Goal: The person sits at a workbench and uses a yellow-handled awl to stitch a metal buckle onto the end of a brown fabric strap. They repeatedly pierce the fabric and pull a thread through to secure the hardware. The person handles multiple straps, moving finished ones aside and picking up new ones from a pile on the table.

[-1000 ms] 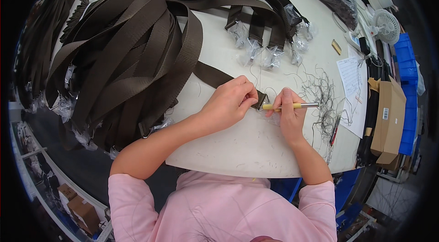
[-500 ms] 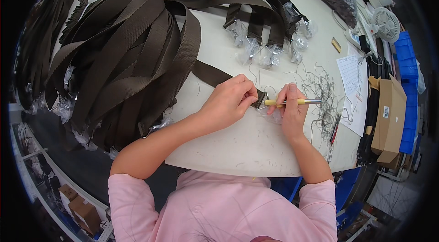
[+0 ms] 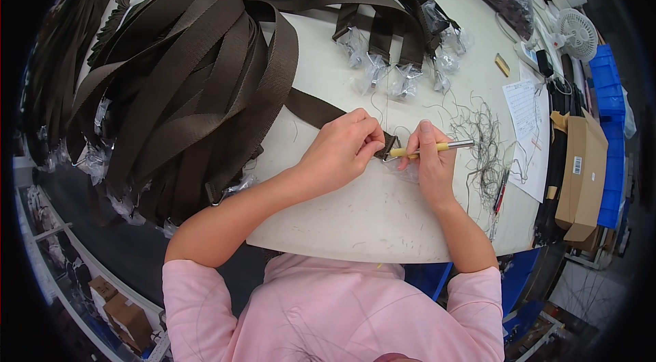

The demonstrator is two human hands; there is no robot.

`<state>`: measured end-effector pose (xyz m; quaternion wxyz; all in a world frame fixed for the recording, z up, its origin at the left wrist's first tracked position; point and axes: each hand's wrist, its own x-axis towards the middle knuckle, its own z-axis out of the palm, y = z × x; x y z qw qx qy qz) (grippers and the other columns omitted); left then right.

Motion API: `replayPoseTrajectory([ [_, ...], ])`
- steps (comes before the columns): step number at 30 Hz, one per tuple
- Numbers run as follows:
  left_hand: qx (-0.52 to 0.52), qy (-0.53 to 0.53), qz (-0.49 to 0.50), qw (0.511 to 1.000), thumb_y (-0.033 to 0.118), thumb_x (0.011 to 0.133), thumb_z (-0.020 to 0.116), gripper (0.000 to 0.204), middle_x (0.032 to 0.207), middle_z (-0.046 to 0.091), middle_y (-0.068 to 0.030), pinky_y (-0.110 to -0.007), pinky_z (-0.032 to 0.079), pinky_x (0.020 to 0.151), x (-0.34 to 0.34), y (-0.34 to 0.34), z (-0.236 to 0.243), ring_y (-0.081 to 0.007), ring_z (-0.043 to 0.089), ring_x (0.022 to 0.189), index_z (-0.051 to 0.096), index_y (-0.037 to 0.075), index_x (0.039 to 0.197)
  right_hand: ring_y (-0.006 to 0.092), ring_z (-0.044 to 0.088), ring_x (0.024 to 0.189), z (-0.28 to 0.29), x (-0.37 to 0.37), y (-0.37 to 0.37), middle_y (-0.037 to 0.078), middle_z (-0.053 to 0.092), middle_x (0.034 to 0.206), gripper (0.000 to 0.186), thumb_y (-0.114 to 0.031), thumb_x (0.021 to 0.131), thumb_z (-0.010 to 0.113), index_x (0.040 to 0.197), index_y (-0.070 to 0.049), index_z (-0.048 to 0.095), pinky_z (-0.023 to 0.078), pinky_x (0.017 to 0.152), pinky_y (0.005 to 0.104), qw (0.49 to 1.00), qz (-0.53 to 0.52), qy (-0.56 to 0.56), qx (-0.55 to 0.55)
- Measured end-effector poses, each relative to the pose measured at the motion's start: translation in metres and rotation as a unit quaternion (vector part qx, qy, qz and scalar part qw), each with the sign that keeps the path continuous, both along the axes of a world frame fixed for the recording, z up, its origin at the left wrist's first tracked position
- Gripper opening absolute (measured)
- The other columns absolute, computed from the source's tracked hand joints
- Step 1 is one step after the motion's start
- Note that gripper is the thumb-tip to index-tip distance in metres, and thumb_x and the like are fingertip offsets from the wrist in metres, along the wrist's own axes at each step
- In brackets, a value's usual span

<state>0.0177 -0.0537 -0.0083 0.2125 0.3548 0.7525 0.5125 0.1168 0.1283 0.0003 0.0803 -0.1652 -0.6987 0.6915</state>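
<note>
My left hand point(image 3: 350, 144) pinches the end of a dark brown webbing strap point(image 3: 314, 108) against the white table. At that end sits a small metal buckle, partly hidden by my fingers, with clear plastic wrap point(image 3: 402, 171) by it. My right hand point(image 3: 436, 162) is closed round a slim yellow pen-like tool point(image 3: 443, 146) with a silver end. The tool's yellow tip points left and meets the strap end beside the buckle; whether it touches the cloth I cannot tell.
A big heap of brown straps point(image 3: 184, 82) covers the table's left. More strap ends in plastic wrap point(image 3: 403, 82) lie ahead. On the right are loose threads point(image 3: 486, 150), a red pen point(image 3: 501, 192), paper sheets point(image 3: 529, 116), a small fan point(image 3: 577, 34) and a cardboard box point(image 3: 583, 177).
My right hand has shifted slightly left, and the tool has tilted, its silver end now higher and its yellow tip closer to the strap end. My left hand has hardly moved.
</note>
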Motion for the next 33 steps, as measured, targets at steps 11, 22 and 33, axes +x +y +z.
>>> replayPoseTrajectory([
  [11, -0.001, 0.0, 0.0, 1.0, 0.001, 0.094, 0.069, 0.004, 0.095, 0.065, -0.0094, -0.032, 0.055, 0.073, -0.0003, 0.0, -0.0005, -0.0198, 0.069, 0.08, 0.066, -0.002, 0.095, 0.0093, 0.053, 0.057, 0.0003, -0.0009, 0.0004, 0.002, 0.055, 0.07, 0.048, -0.031, 0.115, 0.047, 0.076, -0.003, 0.056, 0.045, 0.056, 0.0247, 1.0, 0.016, 0.001, -0.003],
  [22, 0.005, 0.057, -0.001, 0.998, -0.001, 0.093, 0.066, 0.005, 0.097, 0.062, -0.0106, -0.035, 0.053, 0.072, 0.0013, 0.0002, -0.0061, -0.0234, 0.066, 0.08, 0.062, -0.001, 0.096, 0.0092, 0.053, 0.058, 0.0032, -0.0016, -0.0006, 0.002, 0.055, 0.07, 0.049, -0.032, 0.115, 0.047, 0.076, -0.003, 0.055, 0.045, 0.057, 0.0248, 1.0, 0.014, -0.012, 0.005],
  [33, -0.009, 0.036, 0.001, 0.999, 0.004, 0.096, 0.065, 0.006, 0.099, 0.061, -0.0115, -0.038, 0.051, 0.074, 0.0, -0.0002, 0.0005, -0.0271, 0.065, 0.083, 0.061, -0.001, 0.096, 0.0092, 0.053, 0.057, -0.001, -0.0007, 0.0004, 0.001, 0.054, 0.068, 0.05, -0.031, 0.115, 0.045, 0.075, -0.004, 0.056, 0.042, 0.054, 0.0241, 1.0, 0.007, 0.009, 0.01],
])
